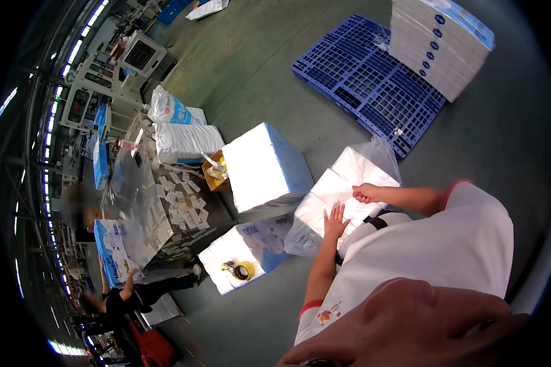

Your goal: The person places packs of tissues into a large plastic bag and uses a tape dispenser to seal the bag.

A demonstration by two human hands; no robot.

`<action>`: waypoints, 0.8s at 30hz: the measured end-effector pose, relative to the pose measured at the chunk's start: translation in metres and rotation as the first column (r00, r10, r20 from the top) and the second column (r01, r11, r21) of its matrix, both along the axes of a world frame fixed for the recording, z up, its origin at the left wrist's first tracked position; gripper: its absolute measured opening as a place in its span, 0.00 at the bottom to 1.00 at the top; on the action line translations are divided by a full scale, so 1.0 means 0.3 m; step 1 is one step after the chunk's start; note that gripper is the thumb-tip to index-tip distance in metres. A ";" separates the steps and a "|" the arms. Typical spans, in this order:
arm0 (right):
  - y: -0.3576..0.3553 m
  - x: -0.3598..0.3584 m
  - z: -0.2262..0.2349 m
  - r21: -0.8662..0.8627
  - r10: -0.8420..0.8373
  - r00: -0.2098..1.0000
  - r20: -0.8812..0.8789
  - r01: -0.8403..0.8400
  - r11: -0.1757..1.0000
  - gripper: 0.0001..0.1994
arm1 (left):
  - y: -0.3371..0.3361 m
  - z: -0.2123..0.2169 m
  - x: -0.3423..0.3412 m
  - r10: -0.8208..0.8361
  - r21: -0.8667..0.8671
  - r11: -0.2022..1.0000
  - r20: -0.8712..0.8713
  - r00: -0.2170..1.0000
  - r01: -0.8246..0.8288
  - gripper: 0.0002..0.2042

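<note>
In front of me is a stack of white packs, partly inside a clear plastic bag that bunches loosely around its sides. My left hand lies flat on the near part of the packs, its fingers stretched and spread. To the right of it, my right hand is closed in a fist or pinch against the packs' top. Whatever is between its fingers, if anything, is too small to tell. On the left stands a white block-shaped bundle, with a lower white-and-blue bundle bearing a tape dispenser.
A blue plastic pallet holds a tall wrapped stack at the far right. Left, a metal table carries scattered labels, beside a cardboard box and white sacks. Another person handles a blue-and-white package.
</note>
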State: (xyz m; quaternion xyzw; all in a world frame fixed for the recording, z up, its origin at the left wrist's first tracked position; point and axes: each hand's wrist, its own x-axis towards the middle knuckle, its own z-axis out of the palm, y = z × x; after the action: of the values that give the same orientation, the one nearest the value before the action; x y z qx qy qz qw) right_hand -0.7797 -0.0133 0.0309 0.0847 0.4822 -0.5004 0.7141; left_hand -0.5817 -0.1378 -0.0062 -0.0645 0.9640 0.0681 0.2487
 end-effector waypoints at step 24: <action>0.154 0.044 -0.238 0.238 0.357 0.857 -0.371 -0.284 0.929 0.28 | -0.080 0.084 0.167 0.108 0.416 0.904 0.010 0.994 -0.102 0.41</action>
State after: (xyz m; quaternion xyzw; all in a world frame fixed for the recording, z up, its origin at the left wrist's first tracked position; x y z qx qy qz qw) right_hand -0.7665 0.0328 -0.0407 -0.0407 0.6696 -0.3364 0.6609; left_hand -0.5314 -0.1619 0.0191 -0.0615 0.9242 0.2853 0.2465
